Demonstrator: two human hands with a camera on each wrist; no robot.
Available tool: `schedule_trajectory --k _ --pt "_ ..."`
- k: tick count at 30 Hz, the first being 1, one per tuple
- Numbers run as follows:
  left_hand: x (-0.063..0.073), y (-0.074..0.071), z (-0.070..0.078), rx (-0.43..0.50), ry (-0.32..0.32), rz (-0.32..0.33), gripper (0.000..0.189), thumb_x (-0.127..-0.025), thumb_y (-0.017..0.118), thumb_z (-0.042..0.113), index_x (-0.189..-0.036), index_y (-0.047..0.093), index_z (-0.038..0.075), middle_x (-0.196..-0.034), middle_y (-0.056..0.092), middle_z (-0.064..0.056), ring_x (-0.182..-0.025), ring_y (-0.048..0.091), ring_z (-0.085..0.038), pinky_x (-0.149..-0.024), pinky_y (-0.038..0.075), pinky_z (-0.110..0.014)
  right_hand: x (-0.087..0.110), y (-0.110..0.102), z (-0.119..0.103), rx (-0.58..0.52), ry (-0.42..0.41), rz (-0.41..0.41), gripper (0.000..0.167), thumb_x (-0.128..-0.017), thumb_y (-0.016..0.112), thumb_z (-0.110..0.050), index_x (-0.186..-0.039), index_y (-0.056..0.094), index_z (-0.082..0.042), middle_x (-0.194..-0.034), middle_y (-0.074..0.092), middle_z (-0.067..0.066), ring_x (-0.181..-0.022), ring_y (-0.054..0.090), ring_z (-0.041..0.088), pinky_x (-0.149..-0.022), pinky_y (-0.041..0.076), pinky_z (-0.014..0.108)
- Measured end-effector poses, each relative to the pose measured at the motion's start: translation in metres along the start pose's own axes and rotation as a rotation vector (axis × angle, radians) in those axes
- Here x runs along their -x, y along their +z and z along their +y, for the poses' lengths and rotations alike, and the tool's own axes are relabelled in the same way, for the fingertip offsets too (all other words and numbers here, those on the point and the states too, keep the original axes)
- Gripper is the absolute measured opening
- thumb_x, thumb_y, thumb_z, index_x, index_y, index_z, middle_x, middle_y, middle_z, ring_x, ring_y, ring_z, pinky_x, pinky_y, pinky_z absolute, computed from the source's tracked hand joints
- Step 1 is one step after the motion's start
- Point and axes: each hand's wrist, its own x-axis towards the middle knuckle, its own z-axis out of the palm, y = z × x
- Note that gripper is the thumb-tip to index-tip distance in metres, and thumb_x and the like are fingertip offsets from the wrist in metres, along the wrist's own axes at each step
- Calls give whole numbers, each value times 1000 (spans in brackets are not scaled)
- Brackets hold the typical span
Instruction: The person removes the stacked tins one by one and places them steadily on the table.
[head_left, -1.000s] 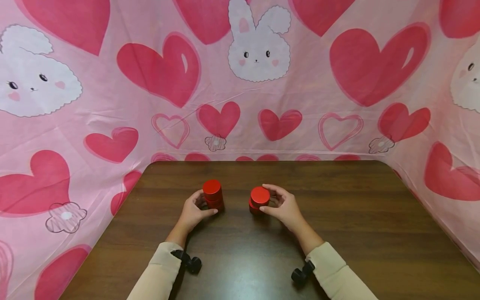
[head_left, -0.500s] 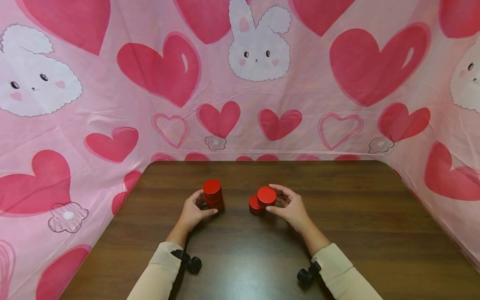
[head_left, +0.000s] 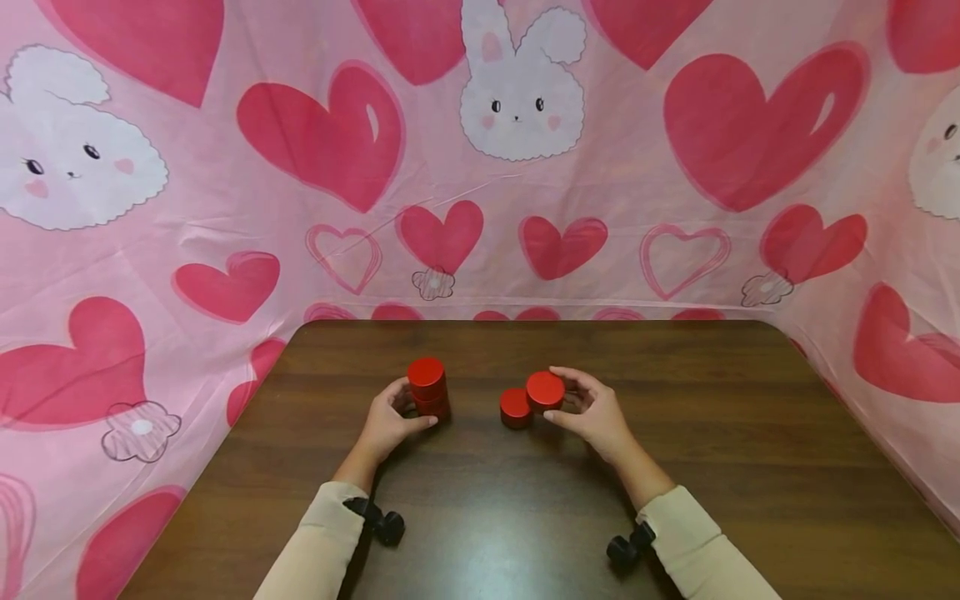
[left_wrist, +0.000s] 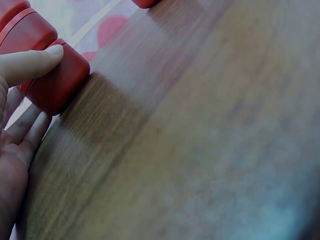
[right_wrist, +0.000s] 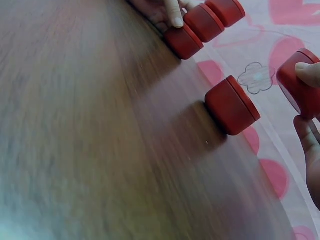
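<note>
Three round red tins stand in a stack (head_left: 427, 377) left of the table's centre. My left hand (head_left: 387, 427) holds the lowest tin (left_wrist: 60, 82) of that stack, its thumb on the near side and the fingers behind. In my right hand (head_left: 598, 421) a red tin (head_left: 545, 392) is gripped by its side between thumb and fingers. The right wrist view shows this held tin (right_wrist: 299, 85) raised off the table. Another red tin (head_left: 515, 409) stands alone on the table, just left of the held one; no hand touches it.
The brown wooden table (head_left: 480, 500) reaches back to a pink cloth (head_left: 630, 192) printed with hearts and rabbits, which also hangs along both sides. A black wrist camera (head_left: 386, 525) is strapped at the left cuff, another camera (head_left: 630, 546) at the right cuff.
My right hand has lifted its red tin off the lone tin and carried it to the right, uncovering the one below. My left hand stays at the stack.
</note>
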Motion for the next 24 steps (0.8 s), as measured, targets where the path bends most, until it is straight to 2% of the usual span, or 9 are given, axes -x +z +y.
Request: schedule_trajectory --k 3,8,11,16,20,24 --pt "0 0 0 5 3 0 67 -68 87 -2 -127 57 3 -124 63 -15 -114 59 -29 -96 47 -33 1 -4 -1 9 -2 -1 64 -72 83 6 -131 57 0 -126 59 20 -110 58 17 -94 48 22" --pt "7 1 23 17 -21 -21 67 -69 85 -4 -129 55 -2 -126 62 -20 -116 57 -34 -102 43 -47 3 -10 0 16 -13 -6 64 -73 82 6 -132 56 3 -128 57 21 -111 58 15 -94 47 21" --pt "10 0 33 20 -34 -35 67 -70 84 -5 -129 54 -3 -127 61 -20 -117 57 -34 -103 42 -48 4 -14 1 31 -10 -11 65 -74 82 5 -133 54 4 -129 57 21 -112 57 15 -94 47 21" --pt "10 -1 32 3 -40 -41 67 -71 84 -4 -130 53 -2 -127 61 -19 -116 57 -32 -101 44 -42 6 -20 3 50 15 -11 65 -75 82 3 -133 54 3 -132 56 20 -112 56 12 -94 46 19" --pt "5 -1 17 1 -45 -29 69 -70 84 -4 -131 53 -2 -128 61 -18 -117 57 -32 -100 44 -38 8 -24 5 46 14 -6 65 -74 82 5 -133 54 4 -132 56 22 -111 57 11 -94 46 20" --pt "0 -1 3 7 -47 -9 70 -69 85 -4 -131 54 1 -128 61 -16 -117 57 -31 -101 44 -40 9 -28 8 44 8 1 66 -72 82 7 -132 54 6 -130 56 24 -110 57 10 -93 47 20"
